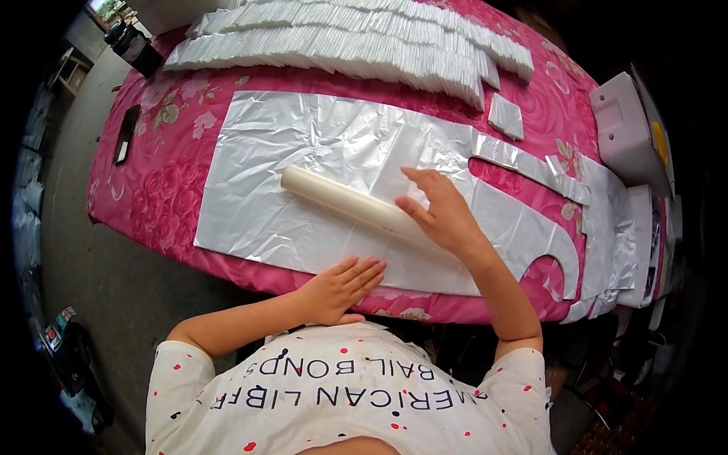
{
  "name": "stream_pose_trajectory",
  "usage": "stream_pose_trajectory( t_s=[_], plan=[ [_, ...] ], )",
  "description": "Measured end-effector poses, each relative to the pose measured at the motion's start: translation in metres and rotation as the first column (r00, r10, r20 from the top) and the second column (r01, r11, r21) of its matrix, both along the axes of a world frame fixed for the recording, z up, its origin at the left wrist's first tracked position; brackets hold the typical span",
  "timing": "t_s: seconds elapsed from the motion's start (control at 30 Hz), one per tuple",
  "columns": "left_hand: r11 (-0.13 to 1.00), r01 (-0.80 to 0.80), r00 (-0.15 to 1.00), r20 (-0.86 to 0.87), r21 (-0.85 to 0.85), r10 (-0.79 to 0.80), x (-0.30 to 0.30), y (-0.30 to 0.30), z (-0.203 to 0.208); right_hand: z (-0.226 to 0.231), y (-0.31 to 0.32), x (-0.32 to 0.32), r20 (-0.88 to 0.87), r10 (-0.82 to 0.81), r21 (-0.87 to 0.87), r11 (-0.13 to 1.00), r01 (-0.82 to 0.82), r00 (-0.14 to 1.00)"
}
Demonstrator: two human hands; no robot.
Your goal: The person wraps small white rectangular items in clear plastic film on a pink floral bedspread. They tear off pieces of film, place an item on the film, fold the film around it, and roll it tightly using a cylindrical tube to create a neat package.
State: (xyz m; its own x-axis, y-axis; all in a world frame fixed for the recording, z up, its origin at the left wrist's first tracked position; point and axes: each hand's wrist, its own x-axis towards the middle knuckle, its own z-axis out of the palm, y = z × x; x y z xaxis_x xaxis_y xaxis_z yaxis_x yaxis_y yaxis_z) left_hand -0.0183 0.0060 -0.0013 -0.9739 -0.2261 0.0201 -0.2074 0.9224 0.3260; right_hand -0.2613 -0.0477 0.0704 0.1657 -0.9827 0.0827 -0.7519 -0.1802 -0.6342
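Observation:
A stack of thin, shiny white plastic film sheets [262, 144] with curved cut-outs at the right end, apron-like in outline, lies flat across the table. On it rests a pale cream roller or tube [334, 196], slanting from upper left toward my right wrist. My right hand [438, 206] is over the tube's right part, thumb and fingers apart and not wrapped round it; whether it touches the tube I cannot tell. The tube's right end is hidden by this hand and forearm. Flat on the film's front edge lies my left hand [345, 288], fingers stretched out, holding nothing.
Long rows of folded white film packets [334, 57] line the table's far side, with one loose packet [506, 117] nearby. A dark phone-like object [127, 134] and a black jar [133, 47] are at left. A white box [626, 125] stands right. Pink floral cloth [163, 205] covers the table.

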Motion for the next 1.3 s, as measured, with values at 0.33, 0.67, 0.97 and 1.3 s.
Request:
stream_pose_trajectory(
  t_s=[0.33,0.67,0.97,1.3],
  plan=[
    [0.996,-0.035,0.993,0.107,-0.087,0.044,-0.009,0.015,0.011,-0.045,0.037,-0.045,-0.352,-0.397,-0.324,0.901,0.288,0.848],
    [0.994,0.016,1.000,0.021,0.108,-0.018,0.002,-0.007,0.010,-0.018,0.073,-0.035,-0.148,-0.122,-0.210,0.974,0.090,0.981],
    [0.980,-0.044,0.996,0.066,-0.193,0.058,-0.007,0.018,0.002,-0.038,0.019,0.001,-0.227,-0.019,-0.328,0.943,-0.058,0.974],
    [0.974,0.225,0.956,-0.201,0.028,-0.215,0.012,-0.013,0.003,-0.048,-0.055,-0.011,-0.189,-0.132,-0.432,0.901,0.038,0.973]
  ],
)
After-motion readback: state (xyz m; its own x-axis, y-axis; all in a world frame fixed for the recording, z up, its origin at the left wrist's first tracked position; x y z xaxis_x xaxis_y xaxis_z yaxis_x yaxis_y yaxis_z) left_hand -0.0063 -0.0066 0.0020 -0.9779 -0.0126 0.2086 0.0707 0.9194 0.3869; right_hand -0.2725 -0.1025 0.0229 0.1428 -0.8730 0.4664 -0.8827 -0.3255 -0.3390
